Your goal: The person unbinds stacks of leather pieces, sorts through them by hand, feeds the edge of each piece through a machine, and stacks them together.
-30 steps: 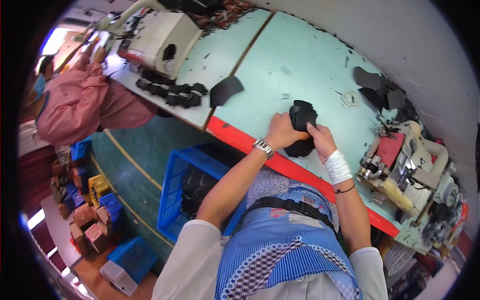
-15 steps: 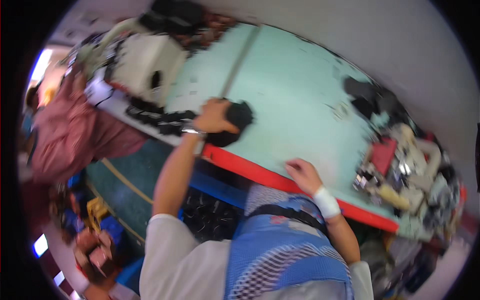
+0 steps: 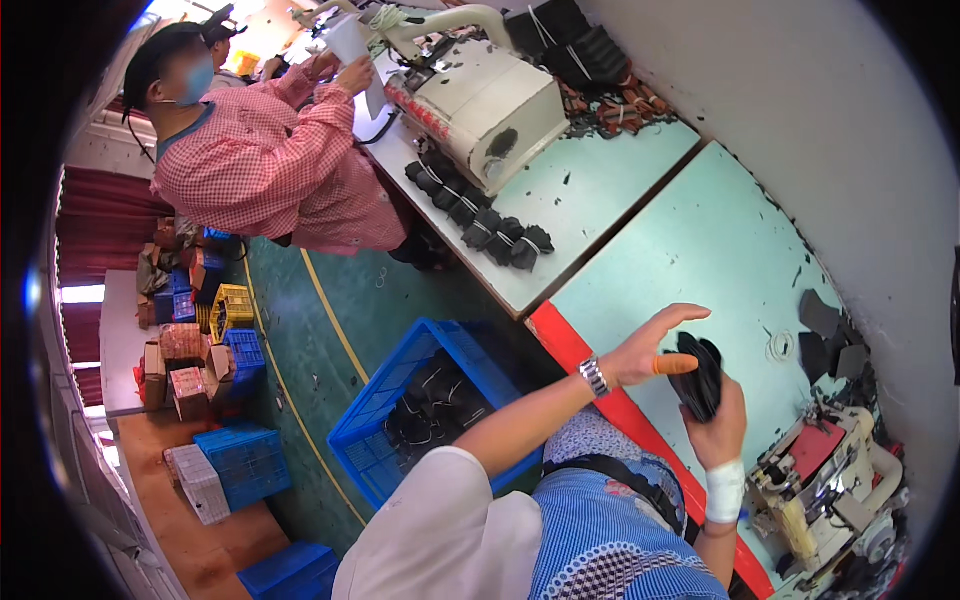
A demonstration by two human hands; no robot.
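Note:
A stack of thin black pieces (image 3: 703,385) is held above the pale green tabletop (image 3: 640,270). My right hand (image 3: 722,428), with a white wrap at the wrist, grips the stack from its lower side. My left hand (image 3: 645,352) is open beside it, fingers stretched out. An orange cover is on its thumb, and the thumb's tip reaches the stack's edge. Exactly what the black pieces are cannot be made out.
Tied black bundles (image 3: 480,215) lie beside a sewing machine (image 3: 490,105), near a person in a red checked shirt (image 3: 270,165). A blue crate (image 3: 350,435) holding black bundles stands below the table. Another machine (image 3: 825,475) and dark scraps (image 3: 825,325) are at the right.
My left hand has left the table's left part, where it was on a black pile, and come to my right hand. The right hand, empty before, now holds the black stack. The view has turned.

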